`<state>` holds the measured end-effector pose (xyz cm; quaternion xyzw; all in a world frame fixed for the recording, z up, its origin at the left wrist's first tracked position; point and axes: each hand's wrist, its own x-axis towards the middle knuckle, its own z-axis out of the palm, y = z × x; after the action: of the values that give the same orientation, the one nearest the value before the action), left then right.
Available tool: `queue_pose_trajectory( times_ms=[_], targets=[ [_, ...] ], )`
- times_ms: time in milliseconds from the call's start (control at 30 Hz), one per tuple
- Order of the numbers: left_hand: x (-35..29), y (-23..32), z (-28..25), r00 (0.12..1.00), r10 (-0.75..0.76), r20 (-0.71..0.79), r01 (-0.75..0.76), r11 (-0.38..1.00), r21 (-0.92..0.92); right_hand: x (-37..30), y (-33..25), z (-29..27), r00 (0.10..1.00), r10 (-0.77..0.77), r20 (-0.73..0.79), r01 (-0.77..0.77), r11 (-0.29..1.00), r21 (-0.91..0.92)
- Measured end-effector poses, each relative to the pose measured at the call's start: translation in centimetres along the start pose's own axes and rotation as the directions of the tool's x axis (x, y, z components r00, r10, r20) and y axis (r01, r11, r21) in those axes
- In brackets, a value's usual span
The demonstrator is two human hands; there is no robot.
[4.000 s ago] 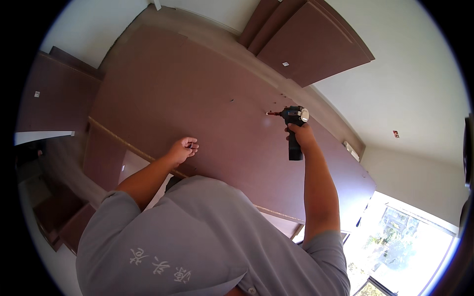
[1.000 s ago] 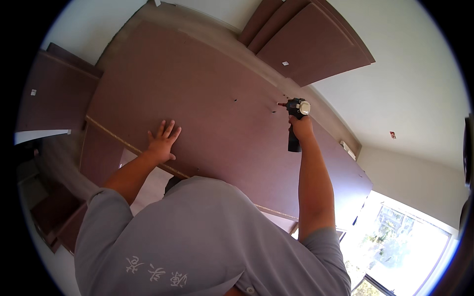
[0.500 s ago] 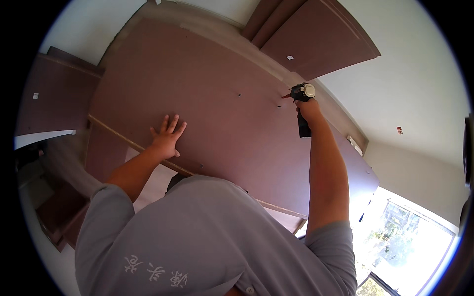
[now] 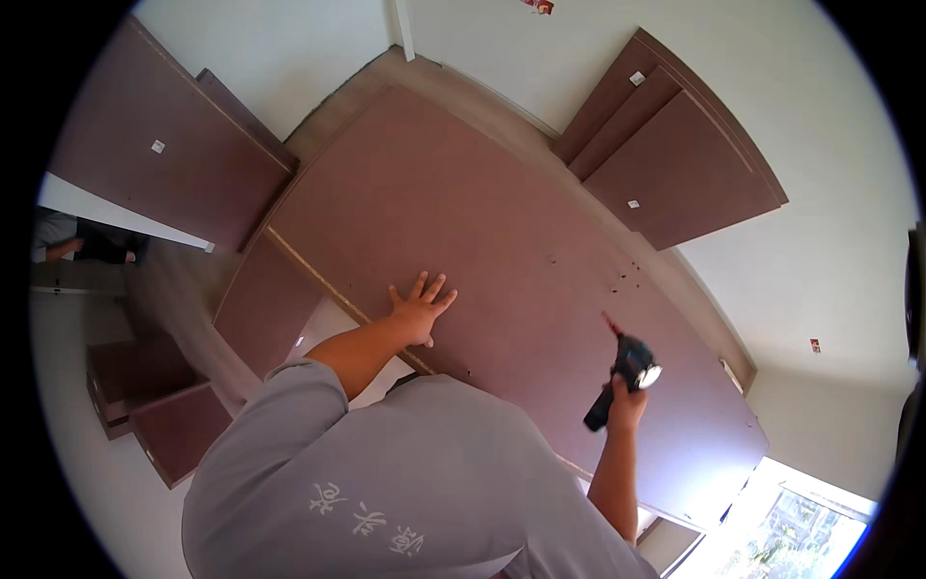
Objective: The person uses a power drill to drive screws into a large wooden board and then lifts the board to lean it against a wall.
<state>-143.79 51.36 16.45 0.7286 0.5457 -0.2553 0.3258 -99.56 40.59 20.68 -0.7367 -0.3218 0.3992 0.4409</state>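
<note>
A large reddish-brown panel [image 4: 453, 212] lies flat in front of me, its pale raw edge toward my body. My left hand [image 4: 419, 311] rests on it near that edge, palm down with fingers spread. In my right hand [image 4: 628, 403] is a black cordless drill [image 4: 634, 359], gripped by its handle and held over the panel's right part. Its reddish bit points away from me and to the left. Beyond the tip, several small dark spots dot the panel; whether they are screws or holes I cannot tell.
More brown panels [image 4: 690, 164] lean on the wall at the far right. Another large panel [image 4: 183, 135] stands at the left. Brown box-like pieces [image 4: 178, 425] sit at the lower left, where another person [image 4: 72, 241] is partly visible. A bright window [image 4: 801, 521] is at the lower right.
My right hand has drawn the drill back toward me, away from the far edge of the panel. The view has shifted; my left hand remains flat on the panel.
</note>
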Motion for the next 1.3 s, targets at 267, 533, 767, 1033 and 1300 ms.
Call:
queue_pose_trajectory(
  times_ms=[267, 533, 767, 1033, 1300],
  targets=[
    [-0.1, -0.2, -0.4, 1.0, 0.0, -0.022, 0.0, 1.0, 0.01, -17.7, 4.6, 0.7, 0.913, 0.375, 0.163, -0.405, 0.88, 0.249],
    [3.2, 0.6, 3.1, 0.982, 0.033, -0.186, -0.034, 0.999, -0.002, -23.0, 6.8, -3.6, 0.913, 0.408, 0.007, -0.408, 0.913, 0.016],
    [5.9, 11.3, 6.1, 0.926, 0.281, -0.25, -0.301, 0.952, -0.045, -28.4, 14.2, -9.2, 0.943, 0.328, -0.054, -0.317, 0.936, 0.152],
    [2.5, 30.1, 18.0, 0.934, 0.342, -0.104, -0.348, 0.936, -0.051, -40.9, 24.0, -22.4, 0.909, 0.331, -0.252, -0.32, 0.944, 0.085],
    [-0.7, 44.5, 25.3, 0.905, 0.42, -0.063, -0.389, 0.879, 0.274, -54.0, 30.0, -33.1, 0.745, 0.463, -0.479, -0.286, 0.872, 0.398]
  ],
)
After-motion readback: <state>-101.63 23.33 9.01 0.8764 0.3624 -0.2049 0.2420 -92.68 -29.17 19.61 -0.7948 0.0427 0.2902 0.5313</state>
